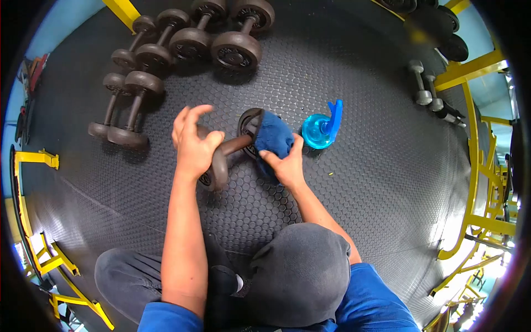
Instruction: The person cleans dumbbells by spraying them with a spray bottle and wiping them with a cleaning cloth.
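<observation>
The right hand (283,166) grips a blue, soft, fuzzy cloth (275,134) between thumb and fingers, pressing it over the far round head of a brown dumbbell with two thick disc-shaped ends and a straight bar (237,144). The dumbbell lies in front of the person on black rubber flooring (354,193) with a raised pattern of small rounded cells. The left hand (193,145) is at the near head, its thumb and fingers spread wide in an open curve; whether the palm touches the metal I cannot tell. Just beside the cloth stands a translucent turquoise bottle with a round body and a bright blue upright cap piece (318,133). More brown dumbbells with rounded heads (237,51) lie farther off.
</observation>
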The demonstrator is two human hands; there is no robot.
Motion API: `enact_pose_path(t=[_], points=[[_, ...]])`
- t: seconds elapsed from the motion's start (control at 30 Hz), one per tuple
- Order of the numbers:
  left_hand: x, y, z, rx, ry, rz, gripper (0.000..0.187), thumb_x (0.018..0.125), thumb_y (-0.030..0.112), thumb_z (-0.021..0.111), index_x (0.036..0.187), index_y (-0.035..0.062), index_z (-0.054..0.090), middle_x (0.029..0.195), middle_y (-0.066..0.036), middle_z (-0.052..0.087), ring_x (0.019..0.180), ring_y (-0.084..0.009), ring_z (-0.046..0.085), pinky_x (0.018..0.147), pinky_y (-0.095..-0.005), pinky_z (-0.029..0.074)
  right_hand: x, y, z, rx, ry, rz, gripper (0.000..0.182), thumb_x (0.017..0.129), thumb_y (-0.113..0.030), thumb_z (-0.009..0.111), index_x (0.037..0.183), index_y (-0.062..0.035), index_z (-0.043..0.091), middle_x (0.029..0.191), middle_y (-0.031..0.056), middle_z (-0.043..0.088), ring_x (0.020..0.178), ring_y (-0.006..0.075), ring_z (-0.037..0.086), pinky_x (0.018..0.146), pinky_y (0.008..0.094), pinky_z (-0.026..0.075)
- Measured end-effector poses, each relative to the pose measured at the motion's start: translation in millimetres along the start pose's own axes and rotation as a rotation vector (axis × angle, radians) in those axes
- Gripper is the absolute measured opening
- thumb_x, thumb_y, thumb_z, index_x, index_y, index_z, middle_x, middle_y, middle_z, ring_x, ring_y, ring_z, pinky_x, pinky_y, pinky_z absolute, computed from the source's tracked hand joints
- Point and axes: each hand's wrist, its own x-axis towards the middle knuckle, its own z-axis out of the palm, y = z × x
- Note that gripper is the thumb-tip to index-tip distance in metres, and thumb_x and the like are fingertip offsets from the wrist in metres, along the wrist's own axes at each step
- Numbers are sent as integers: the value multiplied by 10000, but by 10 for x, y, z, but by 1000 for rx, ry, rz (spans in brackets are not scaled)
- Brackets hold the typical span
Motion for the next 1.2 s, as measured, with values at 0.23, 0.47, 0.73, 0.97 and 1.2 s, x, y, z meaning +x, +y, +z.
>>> enact_pose_path(t=[0.23,0.47,0.73,0.97,1.2], points=[[-809,-696,-41,-600,72,-1227,829,707,-24,613,1476,-43,306,1179,-233,577,992,-304,633,787,-415,552,-21,-200,408,-235,-147,-67,527,674,-148,787,1112,-33,517,1021,242,668,1014,436,643,885,477,522],[-859,-278,-83,-829,167,-1235,607,711,-58,528,1316,-49,472,1098,-181,601,949,-293,650,795,-409,565,62,-618,210,-421,38,-682,336,647,-76,732,970,-43,647,924,161,674,880,372,656,800,432,523],[-638,-214,1021,-1498,202,-1054,478,917,155,516,1379,38,481,1244,-83,599,1129,-233,592,978,-398,478,364,-1463,-136,-633,-15,-1333,406,576,-171,746,952,-53,649,1038,154,668,947,323,641,886,457,489],[-1039,-589,1178,-1181,-85,-1187,368,961,295,532,1188,27,644,1166,-85,673,1002,-192,643,876,-357,519,250,-951,-176,-649,-61,-1396,210,718,-195,683,914,-121,661,1088,117,675,996,262,639,908,493,504],[104,-213,318,-1217,-187,-916,504,1001,382,543,1289,-29,589,1248,-136,632,1081,-180,608,914,-302,481,82,-729,-252,-636,16,-1352,227,757,-179,706,960,-198,605,1109,69,667,1019,245,627,960,477,489]])
